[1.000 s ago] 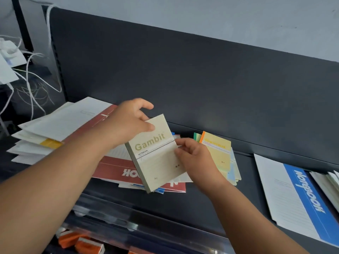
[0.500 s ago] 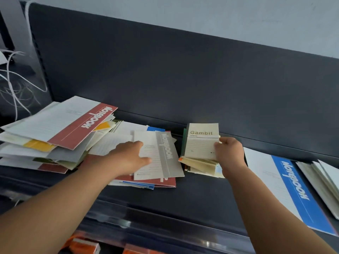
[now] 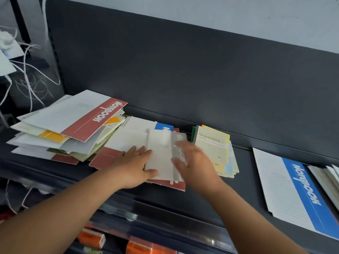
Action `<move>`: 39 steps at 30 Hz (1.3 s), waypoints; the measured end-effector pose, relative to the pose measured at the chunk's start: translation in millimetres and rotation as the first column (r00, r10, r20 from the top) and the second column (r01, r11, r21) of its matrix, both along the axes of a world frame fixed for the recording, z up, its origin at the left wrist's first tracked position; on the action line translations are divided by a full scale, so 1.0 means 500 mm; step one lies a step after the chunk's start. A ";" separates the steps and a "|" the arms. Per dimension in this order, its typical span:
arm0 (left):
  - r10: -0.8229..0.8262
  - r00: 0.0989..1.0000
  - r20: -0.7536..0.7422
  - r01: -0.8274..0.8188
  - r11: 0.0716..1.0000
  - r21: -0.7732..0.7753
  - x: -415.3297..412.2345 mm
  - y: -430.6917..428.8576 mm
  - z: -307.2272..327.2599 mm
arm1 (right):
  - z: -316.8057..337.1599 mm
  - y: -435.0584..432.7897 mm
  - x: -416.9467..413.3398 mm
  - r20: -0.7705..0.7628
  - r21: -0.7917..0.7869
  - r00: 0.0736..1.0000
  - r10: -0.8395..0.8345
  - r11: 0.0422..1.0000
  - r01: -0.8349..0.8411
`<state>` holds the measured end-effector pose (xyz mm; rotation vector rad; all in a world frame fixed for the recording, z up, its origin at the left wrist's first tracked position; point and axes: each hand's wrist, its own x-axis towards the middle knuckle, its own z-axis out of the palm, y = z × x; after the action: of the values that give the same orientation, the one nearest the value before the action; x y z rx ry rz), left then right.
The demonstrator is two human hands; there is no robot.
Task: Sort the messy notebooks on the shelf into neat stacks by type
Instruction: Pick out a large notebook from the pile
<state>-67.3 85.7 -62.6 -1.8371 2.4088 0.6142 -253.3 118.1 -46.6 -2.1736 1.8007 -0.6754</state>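
L hand [image 3: 135, 165] flat on white grey-banded paper notebook [image 3: 159, 156]; R hand [image 3: 194, 162] blurred, fingers spread, over its grey band. Notebook mid dark metal shelf [image 3: 244, 180], long axis near-far, band right; messy notebook pile [image 3: 55, 129] left, beige Gambit pad [image 3: 211, 145] just right.

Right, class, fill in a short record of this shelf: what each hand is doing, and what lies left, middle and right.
Left hand: flat, fingers straight, at the grey-banded notebook's left edge
Right hand: blurred, over the same notebook; grip unclear
Left pile: loose heap, red-banded notebook on top
Middle right: small stack, Gambit notebook on top
Far right: blue-banded notebook flat on the shelf
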 end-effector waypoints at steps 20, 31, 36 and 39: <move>0.238 0.971 -0.030 -0.237 0.930 -0.281 0.077 -0.028 -0.021 | -0.061 0.026 0.059 -0.373 0.230 0.889 0.265 0.955 -0.188; 0.328 0.054 -0.943 -0.671 0.711 0.209 0.113 -0.068 0.049 | -0.032 0.038 0.073 -0.149 0.047 0.986 0.077 0.996 -0.071; 0.534 -0.286 -0.796 -0.308 0.735 0.604 0.046 -0.007 0.056 | -0.025 0.031 0.083 -0.006 0.040 1.000 0.017 0.999 -0.016; 0.640 -0.016 -0.768 -0.244 0.743 0.623 0.004 0.005 0.049 | -0.023 0.026 0.086 0.081 0.046 0.995 0.065 0.997 -0.069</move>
<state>-65.6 88.2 -38.0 -2.4078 1.4868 2.9304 -210.2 130.9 -58.2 -2.1341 1.6799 -0.6847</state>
